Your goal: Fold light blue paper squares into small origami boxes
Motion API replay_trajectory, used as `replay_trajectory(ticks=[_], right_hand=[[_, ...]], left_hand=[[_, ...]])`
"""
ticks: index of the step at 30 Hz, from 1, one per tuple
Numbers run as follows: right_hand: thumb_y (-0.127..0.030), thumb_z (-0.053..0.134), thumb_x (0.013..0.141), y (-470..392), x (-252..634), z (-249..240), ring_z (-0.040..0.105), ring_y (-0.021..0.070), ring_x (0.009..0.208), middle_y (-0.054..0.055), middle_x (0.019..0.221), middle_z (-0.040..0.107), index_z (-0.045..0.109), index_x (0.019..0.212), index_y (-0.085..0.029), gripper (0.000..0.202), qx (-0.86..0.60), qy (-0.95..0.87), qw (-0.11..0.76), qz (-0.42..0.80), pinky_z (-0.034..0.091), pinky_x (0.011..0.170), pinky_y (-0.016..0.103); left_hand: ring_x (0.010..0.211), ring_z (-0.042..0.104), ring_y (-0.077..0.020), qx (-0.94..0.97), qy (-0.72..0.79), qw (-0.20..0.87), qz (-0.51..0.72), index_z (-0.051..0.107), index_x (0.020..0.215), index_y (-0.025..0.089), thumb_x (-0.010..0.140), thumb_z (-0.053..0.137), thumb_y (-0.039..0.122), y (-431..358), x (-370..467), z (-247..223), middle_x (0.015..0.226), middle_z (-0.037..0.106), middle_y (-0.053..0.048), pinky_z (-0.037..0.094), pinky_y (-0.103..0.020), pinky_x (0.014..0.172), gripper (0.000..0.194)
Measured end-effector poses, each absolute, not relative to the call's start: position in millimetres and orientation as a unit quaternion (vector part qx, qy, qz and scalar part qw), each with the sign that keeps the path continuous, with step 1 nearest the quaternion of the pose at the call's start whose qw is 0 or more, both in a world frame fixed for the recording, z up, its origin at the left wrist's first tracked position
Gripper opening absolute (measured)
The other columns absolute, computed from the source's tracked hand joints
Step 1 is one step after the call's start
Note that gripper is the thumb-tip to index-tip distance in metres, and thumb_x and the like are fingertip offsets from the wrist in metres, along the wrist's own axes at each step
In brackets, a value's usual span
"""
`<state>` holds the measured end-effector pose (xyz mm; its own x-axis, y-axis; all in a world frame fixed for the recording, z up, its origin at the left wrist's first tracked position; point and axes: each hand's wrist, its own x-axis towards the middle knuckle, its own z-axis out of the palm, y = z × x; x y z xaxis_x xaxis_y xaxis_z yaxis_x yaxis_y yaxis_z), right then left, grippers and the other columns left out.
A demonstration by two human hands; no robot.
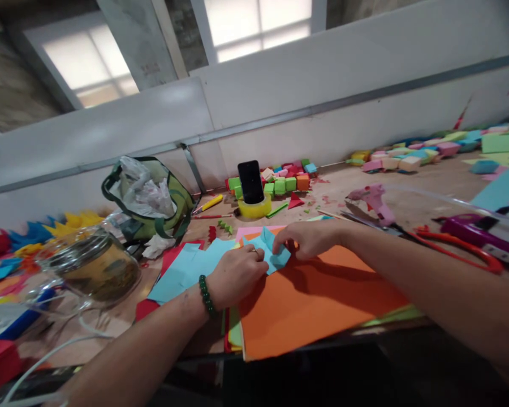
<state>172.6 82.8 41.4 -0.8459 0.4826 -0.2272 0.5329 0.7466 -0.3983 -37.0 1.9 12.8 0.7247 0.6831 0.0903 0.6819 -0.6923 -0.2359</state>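
A partly folded piece of light blue paper (281,258) lies over a stack of coloured sheets, with an orange sheet (318,305) on top. My left hand (241,270), with a green bead bracelet at the wrist, presses its curled fingers on the paper's left side. On the other side my right hand (307,238) grips the paper's raised edge between thumb and fingers. Its fingertips are partly hidden behind the fold. More light blue paper (190,270) with cut edges spreads left of my left hand, over red sheets.
Behind the stack, a phone (250,182) leans upright in a yellow tape roll (254,209) before small paper boxes (285,185). At right lie a pink glue gun (375,202), orange-handled scissors (462,249) and a purple tool (479,234). A glass jar (97,271) and green bag (169,195) stand left.
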Motion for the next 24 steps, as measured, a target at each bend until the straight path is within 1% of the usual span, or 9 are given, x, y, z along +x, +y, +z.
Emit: replay_trajectory(ticks=[3, 6, 9, 12, 14, 16, 19, 22, 24], right_hand=[[-0.003, 0.055, 0.061, 78, 174, 40, 0.058, 0.0233, 0.098, 0.009, 0.111, 0.062, 0.069, 0.101, -0.021, 0.046, 0.262, 0.963, 0.008, -0.066, 0.043, 0.080, 0.031], [-0.004, 0.061, 0.060, 69, 171, 39, 0.044, 0.0316, 0.121, 0.012, 0.134, 0.049, 0.067, 0.105, -0.019, 0.047, 0.237, 0.968, -0.040, 0.071, 0.034, 0.095, 0.042], [-0.007, 0.064, 0.060, 60, 164, 37, 0.040, 0.0319, 0.125, 0.011, 0.131, 0.052, 0.064, 0.108, -0.018, 0.049, 0.199, 0.972, -0.047, 0.114, 0.028, 0.100, 0.045], [-0.009, 0.062, 0.065, 56, 157, 34, 0.044, 0.0309, 0.119, 0.011, 0.114, 0.063, 0.067, 0.093, -0.017, 0.030, 0.180, 0.976, -0.030, 0.118, 0.027, 0.099, 0.044], [-0.008, 0.058, 0.070, 56, 153, 32, 0.052, 0.0294, 0.109, 0.011, 0.100, 0.067, 0.068, 0.083, -0.015, 0.018, 0.190, 0.976, 0.000, 0.110, 0.030, 0.094, 0.042], [-0.008, 0.053, 0.075, 55, 151, 31, 0.060, 0.0255, 0.091, 0.011, 0.086, 0.069, 0.069, 0.081, -0.014, 0.018, 0.219, 0.971, 0.038, 0.088, 0.036, 0.081, 0.036], [-0.014, 0.051, 0.079, 57, 153, 31, 0.061, 0.0204, 0.072, 0.010, 0.080, 0.070, 0.070, 0.086, -0.014, 0.020, 0.258, 0.962, 0.058, 0.063, 0.035, 0.062, 0.030], [-0.023, 0.048, 0.084, 65, 157, 30, 0.059, 0.0172, 0.069, 0.008, 0.082, 0.070, 0.070, 0.083, -0.016, 0.023, 0.279, 0.960, 0.021, 0.002, 0.033, 0.058, 0.026], [-0.026, 0.047, 0.086, 75, 159, 28, 0.057, 0.0146, 0.066, 0.005, 0.077, 0.068, 0.069, 0.078, -0.016, 0.026, 0.295, 0.952, -0.013, -0.074, 0.033, 0.057, 0.024]], left_hand=[[0.083, 0.053, -0.0200, -0.914, -0.393, 0.096, -0.001, 0.060, 0.077, 0.019, 0.083, 0.050, 0.012, 7, -42, 13, 0.083, 0.064, -0.002, 0.043, -0.029, 0.064, 0.014], [0.086, 0.053, -0.0215, -0.914, -0.396, 0.085, -0.005, 0.061, 0.081, 0.019, 0.079, 0.049, 0.008, 10, -44, 16, 0.079, 0.065, -0.003, 0.044, -0.030, 0.069, 0.016], [0.087, 0.053, -0.0226, -0.916, -0.390, 0.095, -0.009, 0.061, 0.092, 0.019, 0.077, 0.049, 0.005, 10, -44, 17, 0.081, 0.066, -0.004, 0.044, -0.032, 0.073, 0.024], [0.085, 0.056, -0.0209, -0.916, -0.391, 0.090, -0.004, 0.064, 0.096, 0.020, 0.080, 0.048, 0.009, 9, -44, 16, 0.087, 0.065, -0.005, 0.045, -0.030, 0.071, 0.025], [0.081, 0.058, -0.0188, -0.912, -0.401, 0.085, 0.001, 0.066, 0.094, 0.021, 0.083, 0.047, 0.011, 9, -45, 15, 0.088, 0.065, -0.005, 0.044, -0.028, 0.066, 0.024], [0.077, 0.060, -0.0178, -0.908, -0.412, 0.080, 0.001, 0.068, 0.091, 0.021, 0.084, 0.048, 0.013, 10, -46, 14, 0.085, 0.065, -0.005, 0.043, -0.026, 0.063, 0.023], [0.078, 0.060, -0.0173, -0.904, -0.426, 0.039, -0.030, 0.069, 0.091, 0.021, 0.085, 0.049, 0.017, 16, -50, 13, 0.085, 0.066, -0.005, 0.042, -0.026, 0.065, 0.021], [0.075, 0.059, -0.0149, -0.877, -0.466, -0.058, -0.098, 0.070, 0.089, 0.021, 0.084, 0.052, 0.022, 27, -55, 11, 0.084, 0.068, -0.002, 0.041, -0.024, 0.065, 0.019], [0.067, 0.056, -0.0127, -0.846, -0.503, -0.123, -0.124, 0.069, 0.081, 0.018, 0.082, 0.053, 0.024, 35, -59, 9, 0.073, 0.066, 0.000, 0.039, -0.023, 0.060, 0.018]])
